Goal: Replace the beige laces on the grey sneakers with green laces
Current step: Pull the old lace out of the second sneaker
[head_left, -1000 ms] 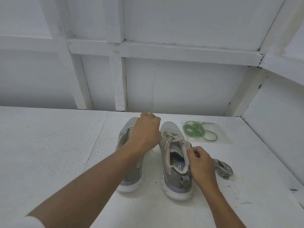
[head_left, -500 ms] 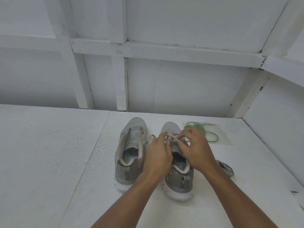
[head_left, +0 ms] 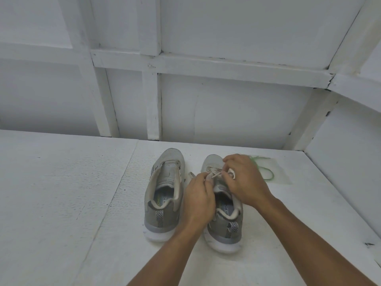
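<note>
Fingers, left hand (head_left: 199, 195): curled, with the tips pinching the beige lace (head_left: 214, 174) above the tongue of the right sneaker (head_left: 226, 226).
Fingers, right hand (head_left: 245, 180): curled, with thumb and forefinger closed on the same lace, just beside the left hand's fingertips.
Beige lace: thin strands cross between the two hands near the front eyelets, and a pale loop shows under the right hand.
Right sneaker: upright on its sole on the white table (head_left: 61, 203). Its long axis runs away from the person, toe toward the panelled wall (head_left: 226, 112), heel nearest the camera.
Left sneaker (head_left: 165, 195): just beside the right one and parallel to it, toe also toward the wall.
Green laces (head_left: 266, 172): a loose coil on a clear plastic sheet (head_left: 282, 174), right of the right sneaker's toe and partly hidden behind the right hand.
</note>
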The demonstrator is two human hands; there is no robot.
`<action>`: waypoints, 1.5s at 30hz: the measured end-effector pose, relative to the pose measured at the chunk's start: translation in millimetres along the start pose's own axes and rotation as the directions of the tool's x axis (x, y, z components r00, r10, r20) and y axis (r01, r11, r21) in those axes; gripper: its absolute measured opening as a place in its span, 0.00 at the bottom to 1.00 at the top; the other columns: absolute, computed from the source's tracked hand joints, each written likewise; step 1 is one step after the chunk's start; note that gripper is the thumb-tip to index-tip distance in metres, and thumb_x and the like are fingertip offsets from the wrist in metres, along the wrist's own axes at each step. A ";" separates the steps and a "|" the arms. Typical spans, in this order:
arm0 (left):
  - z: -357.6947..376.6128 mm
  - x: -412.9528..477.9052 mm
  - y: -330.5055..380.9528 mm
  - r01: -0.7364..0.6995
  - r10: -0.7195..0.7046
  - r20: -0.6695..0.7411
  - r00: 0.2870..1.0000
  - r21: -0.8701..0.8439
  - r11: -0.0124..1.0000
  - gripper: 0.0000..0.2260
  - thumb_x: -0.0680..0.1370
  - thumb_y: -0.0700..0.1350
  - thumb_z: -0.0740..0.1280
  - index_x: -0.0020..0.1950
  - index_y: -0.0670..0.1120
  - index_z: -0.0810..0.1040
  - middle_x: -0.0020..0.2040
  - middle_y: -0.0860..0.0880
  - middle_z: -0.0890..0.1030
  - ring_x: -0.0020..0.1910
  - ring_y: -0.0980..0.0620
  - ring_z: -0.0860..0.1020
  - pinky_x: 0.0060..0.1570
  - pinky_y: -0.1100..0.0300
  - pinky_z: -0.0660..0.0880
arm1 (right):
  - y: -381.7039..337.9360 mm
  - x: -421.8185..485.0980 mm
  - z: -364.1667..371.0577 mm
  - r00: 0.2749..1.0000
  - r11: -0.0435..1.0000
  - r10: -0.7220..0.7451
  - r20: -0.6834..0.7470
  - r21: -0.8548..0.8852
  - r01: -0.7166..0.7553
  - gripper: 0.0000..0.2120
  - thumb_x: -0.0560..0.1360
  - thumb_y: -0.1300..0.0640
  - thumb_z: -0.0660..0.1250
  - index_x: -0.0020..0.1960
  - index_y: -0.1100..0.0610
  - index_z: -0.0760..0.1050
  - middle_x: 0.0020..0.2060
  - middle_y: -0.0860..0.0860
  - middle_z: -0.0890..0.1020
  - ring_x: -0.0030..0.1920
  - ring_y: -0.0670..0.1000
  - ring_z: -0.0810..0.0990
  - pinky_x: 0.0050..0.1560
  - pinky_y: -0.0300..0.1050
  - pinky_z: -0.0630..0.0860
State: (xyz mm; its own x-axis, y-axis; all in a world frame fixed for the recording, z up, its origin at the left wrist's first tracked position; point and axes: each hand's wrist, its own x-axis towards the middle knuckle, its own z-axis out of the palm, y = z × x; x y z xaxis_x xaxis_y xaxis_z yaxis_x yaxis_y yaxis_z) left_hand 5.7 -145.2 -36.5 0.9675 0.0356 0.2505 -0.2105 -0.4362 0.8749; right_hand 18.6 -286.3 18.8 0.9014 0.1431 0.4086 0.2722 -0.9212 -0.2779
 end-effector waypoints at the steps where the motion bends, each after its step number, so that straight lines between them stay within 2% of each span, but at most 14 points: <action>1: 0.8 -0.3 -0.5 0.001 -0.001 -0.003 1.000 0.006 1.000 0.16 0.82 0.53 0.52 0.57 0.50 0.77 0.49 0.52 0.80 0.50 0.52 0.76 0.52 0.50 0.74 | 4.2 0.4 -3.4 0.999 1.000 0.028 -0.031 -0.011 -0.029 0.02 0.75 0.57 0.67 0.45 0.56 0.77 0.52 0.50 0.80 0.55 0.54 0.73 0.54 0.49 0.67; 5: 2.8 -0.9 -1.6 0.005 -0.004 -0.006 1.000 0.040 0.999 0.20 0.81 0.56 0.48 0.58 0.50 0.77 0.49 0.52 0.80 0.50 0.50 0.76 0.51 0.48 0.74 | 13.5 1.7 -11.9 0.986 0.987 0.158 -0.044 0.019 -0.158 0.04 0.75 0.57 0.64 0.49 0.54 0.76 0.53 0.49 0.78 0.54 0.54 0.72 0.54 0.49 0.69; 9: 2.0 -0.8 -0.9 0.012 -0.013 0.003 1.000 0.028 1.000 0.21 0.80 0.58 0.47 0.56 0.52 0.76 0.47 0.53 0.79 0.49 0.51 0.76 0.49 0.48 0.75 | -4.5 0.1 -6.4 0.998 0.991 0.044 0.043 0.124 -0.049 0.13 0.71 0.54 0.63 0.55 0.52 0.77 0.62 0.48 0.75 0.64 0.50 0.68 0.64 0.49 0.64; 14: 3.1 0.2 -3.7 0.014 -0.014 0.006 1.000 0.027 1.000 0.20 0.80 0.58 0.47 0.53 0.51 0.76 0.46 0.52 0.79 0.48 0.50 0.77 0.49 0.48 0.74 | -12.0 -0.8 9.1 0.990 0.999 -0.032 0.134 0.029 0.029 0.05 0.76 0.52 0.66 0.49 0.51 0.79 0.66 0.45 0.72 0.71 0.50 0.61 0.68 0.54 0.61; 16: 3.0 -0.5 -4.1 0.008 -0.008 0.003 1.000 0.032 0.999 0.19 0.81 0.57 0.48 0.54 0.51 0.76 0.46 0.52 0.79 0.47 0.51 0.76 0.48 0.49 0.74 | -5.4 0.4 8.7 0.992 1.000 -0.025 0.123 0.013 0.023 0.06 0.76 0.51 0.64 0.47 0.51 0.78 0.64 0.45 0.74 0.70 0.51 0.63 0.67 0.56 0.62; 18: 2.6 -0.6 -3.3 0.007 -0.007 0.001 1.000 0.036 0.999 0.18 0.82 0.55 0.49 0.55 0.50 0.76 0.46 0.52 0.79 0.47 0.52 0.76 0.48 0.51 0.74 | 3.7 2.8 2.3 0.999 1.000 0.010 0.038 -0.002 -0.010 0.08 0.74 0.51 0.62 0.45 0.53 0.78 0.60 0.47 0.78 0.67 0.53 0.67 0.63 0.57 0.65; 22: 2.7 0.0 -2.5 0.012 -0.012 0.011 1.000 0.037 0.999 0.16 0.83 0.54 0.51 0.57 0.50 0.76 0.48 0.52 0.79 0.49 0.52 0.76 0.50 0.52 0.73 | 22.1 6.5 -11.3 0.983 0.986 0.156 -0.100 -0.039 -0.160 0.03 0.75 0.57 0.64 0.46 0.55 0.77 0.54 0.49 0.79 0.61 0.56 0.72 0.56 0.53 0.67; 24: 2.7 -0.4 -1.4 0.013 -0.013 0.010 1.000 0.027 1.000 0.16 0.83 0.53 0.51 0.58 0.49 0.76 0.49 0.52 0.80 0.50 0.52 0.75 0.51 0.52 0.73 | 21.6 4.0 -11.6 0.984 0.987 0.161 -0.072 0.005 -0.161 0.10 0.73 0.55 0.61 0.51 0.54 0.75 0.54 0.49 0.78 0.59 0.55 0.72 0.55 0.51 0.67; 27: 3.1 -0.8 -0.9 0.016 -0.016 0.007 1.000 0.016 1.000 0.16 0.83 0.52 0.51 0.58 0.49 0.76 0.49 0.52 0.80 0.50 0.51 0.76 0.51 0.52 0.73 | 9.1 -2.7 -4.8 0.998 0.992 0.043 0.037 0.114 -0.047 0.17 0.70 0.53 0.60 0.58 0.52 0.75 0.58 0.47 0.76 0.62 0.50 0.69 0.60 0.47 0.63; 30: 4.1 -0.5 -3.3 0.020 -0.020 0.007 1.000 0.025 0.999 0.18 0.82 0.56 0.49 0.56 0.51 0.75 0.47 0.53 0.79 0.48 0.52 0.76 0.48 0.51 0.74 | -0.5 -6.2 6.0 0.993 0.996 -0.042 0.114 0.083 0.033 0.11 0.72 0.52 0.66 0.54 0.51 0.78 0.62 0.45 0.75 0.68 0.49 0.64 0.67 0.52 0.58; 34: 4.0 -0.8 -4.7 0.012 -0.012 0.000 1.000 0.031 0.999 0.19 0.81 0.58 0.48 0.55 0.52 0.75 0.47 0.53 0.79 0.48 0.52 0.76 0.48 0.51 0.74 | -1.5 -3.2 9.5 0.991 0.997 -0.073 0.109 -0.006 0.074 0.06 0.76 0.51 0.66 0.49 0.52 0.79 0.59 0.44 0.78 0.71 0.51 0.62 0.67 0.53 0.56; 40: 3.6 -0.3 -3.6 0.011 -0.011 -0.002 1.000 0.052 0.999 0.18 0.82 0.57 0.49 0.56 0.52 0.76 0.47 0.53 0.79 0.48 0.52 0.76 0.49 0.52 0.73 | 18.1 3.8 -10.9 1.000 0.998 -0.021 0.013 0.058 0.020 0.05 0.72 0.52 0.68 0.42 0.52 0.79 0.52 0.47 0.81 0.60 0.55 0.72 0.59 0.56 0.70; 42: 2.9 -1.0 -2.6 0.011 -0.012 0.001 1.000 0.051 0.999 0.17 0.83 0.56 0.50 0.57 0.52 0.76 0.48 0.53 0.79 0.49 0.52 0.76 0.50 0.52 0.73 | 24.1 4.6 -17.3 1.000 0.997 0.001 -0.007 0.071 -0.001 0.01 0.72 0.56 0.72 0.42 0.53 0.80 0.52 0.48 0.81 0.59 0.55 0.73 0.58 0.58 0.71; 45: 2.0 -1.6 -1.0 0.010 -0.011 0.007 1.000 0.051 0.999 0.16 0.83 0.54 0.51 0.58 0.51 0.76 0.49 0.52 0.79 0.50 0.52 0.75 0.51 0.53 0.72 | 30.3 6.3 -26.3 0.998 0.996 0.050 -0.048 0.071 -0.046 0.03 0.72 0.59 0.73 0.41 0.53 0.80 0.52 0.48 0.80 0.58 0.54 0.73 0.57 0.52 0.69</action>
State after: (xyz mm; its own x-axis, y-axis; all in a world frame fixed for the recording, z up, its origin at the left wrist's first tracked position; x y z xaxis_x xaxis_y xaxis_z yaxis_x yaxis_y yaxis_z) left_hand 4.7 -146.6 -38.6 0.9707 0.0337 0.2379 -0.1929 -0.4812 0.8551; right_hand 23.7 -322.8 35.8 0.8965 0.0792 0.4359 0.2532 -0.8989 -0.3575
